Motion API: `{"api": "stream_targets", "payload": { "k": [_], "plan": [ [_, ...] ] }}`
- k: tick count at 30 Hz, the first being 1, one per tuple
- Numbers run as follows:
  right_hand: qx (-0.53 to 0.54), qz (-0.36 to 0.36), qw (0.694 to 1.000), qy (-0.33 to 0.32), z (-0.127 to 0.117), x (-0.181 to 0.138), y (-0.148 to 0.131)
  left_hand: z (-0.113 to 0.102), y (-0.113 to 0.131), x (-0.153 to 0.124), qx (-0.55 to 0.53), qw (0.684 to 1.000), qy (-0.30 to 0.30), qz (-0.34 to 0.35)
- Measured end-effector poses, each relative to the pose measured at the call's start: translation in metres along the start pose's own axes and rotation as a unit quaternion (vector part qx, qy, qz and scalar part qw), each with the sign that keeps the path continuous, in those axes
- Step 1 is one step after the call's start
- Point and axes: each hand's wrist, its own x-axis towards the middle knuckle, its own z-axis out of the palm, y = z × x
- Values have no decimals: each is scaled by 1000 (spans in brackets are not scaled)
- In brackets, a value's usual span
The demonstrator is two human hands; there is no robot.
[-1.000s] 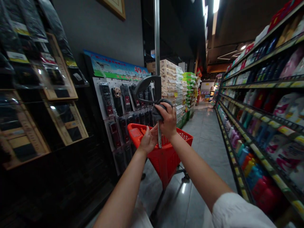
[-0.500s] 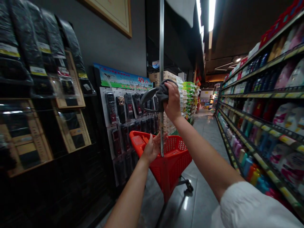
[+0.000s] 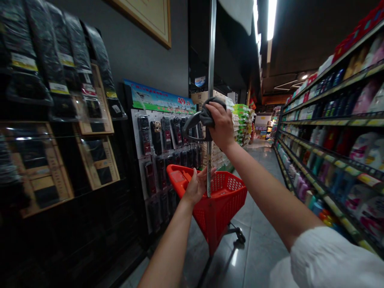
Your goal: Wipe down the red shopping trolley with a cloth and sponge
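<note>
A red plastic shopping cart (image 3: 223,208) with a perforated basket stands ahead of me. A shiny metal pole (image 3: 212,52) rises from it, and a grey loop handle (image 3: 187,130) is fixed partway up. My right hand (image 3: 222,126) is closed over a dark grey cloth (image 3: 208,114), pressed against the pole where the handle joins. Lower down, my left hand (image 3: 196,186) is beside the pole with thumb up and fingers stretched out behind it. I cannot tell whether it touches the pole.
Packaged belts (image 3: 103,60) and a hanging rack of boxed goods (image 3: 162,136) line the left wall. Shelves of bottles (image 3: 339,164) run along the right side. Stacked packs (image 3: 241,120) stand further down the grey tiled aisle (image 3: 261,176).
The whole view has shifted slightly, so cart, pole and hands sit a little further right. My right hand keeps the cloth at the handle joint; my left hand stays by the pole.
</note>
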Motion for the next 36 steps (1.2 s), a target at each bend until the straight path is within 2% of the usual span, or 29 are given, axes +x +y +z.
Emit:
{"api": "stream_targets", "payload": {
  "k": [4, 10, 13, 15, 19, 22, 26, 28, 31, 36],
  "plan": [
    [-5, -55, 998, -35, 0, 26, -10, 2, 0, 0, 10, 1000, 10, 0],
    [-17, -140, 984, -110, -2, 29, -53, 10, 0, -3, 54, 998, 7, 12],
    [-6, -185, 973, -140, -2, 17, -68, 12, 0, -3, 61, 998, -4, 19],
    [-1, -203, 970, -137, -1, 1, -67, 11, 0, -2, 56, 998, -1, 14],
    [-28, -228, 966, -116, -1, -42, -36, 7, 1, 0, 41, 999, 6, -4],
    [-44, -204, 970, -122, -7, -62, -3, 4, 1, 0, 30, 1000, -2, -4],
    [-31, -92, 991, -88, -17, -49, 20, 1, 0, 1, 19, 1000, -8, -4],
    [-19, -58, 996, -63, -17, -35, 17, 1, -1, 2, 19, 1000, -7, -7],
    [-8, -50, 997, -61, -10, -27, 3, 0, -1, 2, 19, 1000, -4, -2],
    [60, -67, 990, -107, -8, -51, -11, -1, 0, 1, 17, 1000, -10, 2]
  ]
}}
